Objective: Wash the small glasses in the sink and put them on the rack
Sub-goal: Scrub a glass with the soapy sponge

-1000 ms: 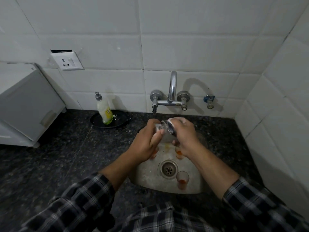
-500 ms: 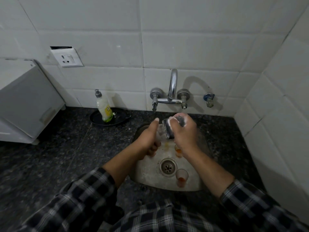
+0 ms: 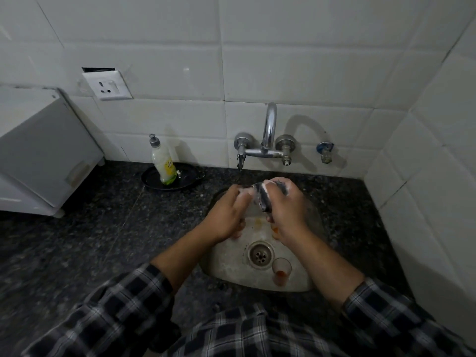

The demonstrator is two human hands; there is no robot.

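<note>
The right hand (image 3: 286, 210) reaches over a dirty small glass (image 3: 281, 273) with an orange residue, standing just right of the drain (image 3: 258, 255) in the sink (image 3: 231, 274). Its fingers are curled round a dark, foamy scrub pad (image 3: 265, 202). The left hand (image 3: 226, 215) grips what seems to be a soapy glass (image 3: 249, 195), touching the pad. Beyond them, the tap (image 3: 269, 130) shows no water running. Judging by this, washing is midway: rinsing and racking remain, and no rack is in view.

glass (image 3: 281, 272) in sink (image 3: 231, 264), right of drain (image 3: 259, 254) | bottle (image 3: 162, 161) on tray (image 3: 154, 180), left of tap (image 3: 268, 140)
</note>
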